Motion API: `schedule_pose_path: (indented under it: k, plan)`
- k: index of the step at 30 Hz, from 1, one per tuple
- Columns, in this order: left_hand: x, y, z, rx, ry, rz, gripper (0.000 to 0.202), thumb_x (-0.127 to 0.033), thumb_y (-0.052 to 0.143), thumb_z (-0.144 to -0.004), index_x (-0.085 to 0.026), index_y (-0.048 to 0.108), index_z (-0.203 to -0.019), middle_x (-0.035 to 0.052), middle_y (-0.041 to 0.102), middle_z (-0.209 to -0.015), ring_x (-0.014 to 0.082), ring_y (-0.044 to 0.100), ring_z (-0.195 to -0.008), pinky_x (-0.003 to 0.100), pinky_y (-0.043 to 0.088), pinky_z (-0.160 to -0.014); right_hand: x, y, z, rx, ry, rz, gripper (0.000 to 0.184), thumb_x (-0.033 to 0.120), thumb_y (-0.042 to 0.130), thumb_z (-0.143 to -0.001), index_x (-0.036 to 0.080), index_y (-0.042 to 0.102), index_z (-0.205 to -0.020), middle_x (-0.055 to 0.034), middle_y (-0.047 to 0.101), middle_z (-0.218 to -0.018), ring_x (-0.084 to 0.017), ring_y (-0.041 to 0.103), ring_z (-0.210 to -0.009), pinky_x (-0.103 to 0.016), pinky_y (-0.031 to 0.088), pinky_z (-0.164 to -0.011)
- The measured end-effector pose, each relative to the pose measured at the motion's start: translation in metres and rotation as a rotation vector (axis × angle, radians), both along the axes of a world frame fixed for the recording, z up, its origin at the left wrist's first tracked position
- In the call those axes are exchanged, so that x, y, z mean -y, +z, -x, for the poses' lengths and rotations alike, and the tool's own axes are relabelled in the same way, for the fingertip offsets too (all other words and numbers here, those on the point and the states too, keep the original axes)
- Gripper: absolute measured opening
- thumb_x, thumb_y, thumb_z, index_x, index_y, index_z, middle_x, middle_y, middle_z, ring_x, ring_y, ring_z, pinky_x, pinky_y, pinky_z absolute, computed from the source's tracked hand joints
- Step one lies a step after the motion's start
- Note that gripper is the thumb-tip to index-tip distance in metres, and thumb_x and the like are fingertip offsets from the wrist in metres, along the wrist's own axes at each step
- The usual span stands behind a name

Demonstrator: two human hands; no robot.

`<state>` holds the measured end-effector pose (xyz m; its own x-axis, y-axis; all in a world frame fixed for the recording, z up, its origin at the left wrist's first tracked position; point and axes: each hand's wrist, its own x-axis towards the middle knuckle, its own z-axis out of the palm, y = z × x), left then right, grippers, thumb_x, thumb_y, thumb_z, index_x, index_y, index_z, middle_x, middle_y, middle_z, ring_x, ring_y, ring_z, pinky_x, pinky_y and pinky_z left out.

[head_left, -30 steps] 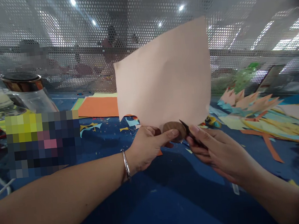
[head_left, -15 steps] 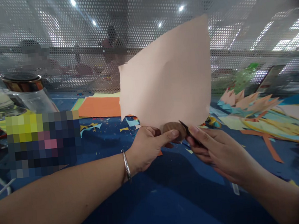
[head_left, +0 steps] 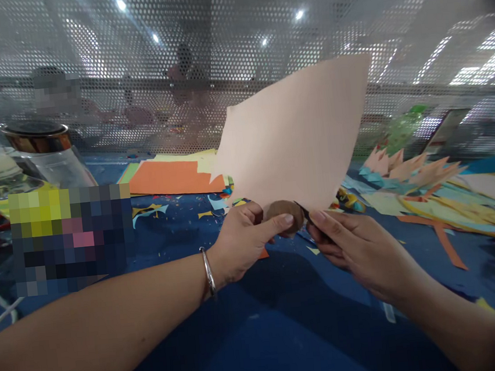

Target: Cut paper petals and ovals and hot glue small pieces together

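As left hand (head_left: 239, 241) pinches one disc (head_left: 283, 214), right hand (head_left: 359, 250) grips blade (head_left: 303, 209).

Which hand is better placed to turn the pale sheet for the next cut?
Probably the left hand: it pinches the pale sheet and brown disc at the lower edge, while the right hand grips the dark scissors.

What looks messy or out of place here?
Cut paper scraps lie strewn over the blue table, heaped at the right. The pink sheet, pinched with a brown disc in the left hand, stands tilted beside the scissors in the right hand.
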<state>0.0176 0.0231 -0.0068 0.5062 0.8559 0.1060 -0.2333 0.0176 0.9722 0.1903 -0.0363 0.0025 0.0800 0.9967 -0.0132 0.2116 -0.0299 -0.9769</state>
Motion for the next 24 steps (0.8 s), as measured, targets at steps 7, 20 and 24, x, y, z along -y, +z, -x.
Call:
schedule_pose_path:
  k: [7,20,24]
  plan:
    - [-0.002,-0.003,-0.001,0.123,-0.065,-0.042,0.026,-0.036,0.08,-0.073,-0.012,0.07,-0.08,0.0001,0.064,-0.071,0.0094,0.054,-0.067,0.026,0.042,-0.069,-0.001,-0.003,-0.005,0.025,0.034,-0.022,0.057,0.074,0.061,-0.081,0.021,0.05,-0.063,0.008,0.02,-0.053,-0.006,0.016,-0.044,-0.02,0.012,-0.039]
    - [-0.013,-0.004,0.005,-0.017,-0.099,-0.164,0.024,-0.034,0.076,-0.074,-0.012,0.07,-0.081,0.0012,0.064,-0.072,0.0107,0.056,-0.068,0.026,0.044,-0.071,-0.003,-0.007,-0.012,0.166,0.052,-0.035,0.059,0.075,0.056,-0.084,0.02,0.048,-0.065,0.0074,0.025,-0.053,-0.006,0.023,-0.044,-0.021,0.017,-0.041]
    - [-0.019,-0.005,0.007,-0.057,-0.122,-0.212,0.027,-0.037,0.078,-0.073,-0.013,0.07,-0.08,0.0004,0.063,-0.07,0.011,0.056,-0.068,0.026,0.044,-0.069,-0.003,-0.007,-0.014,0.22,0.051,-0.061,0.058,0.074,0.055,-0.085,0.02,0.048,-0.066,0.0065,0.03,-0.053,-0.007,0.027,-0.044,-0.021,0.019,-0.041]
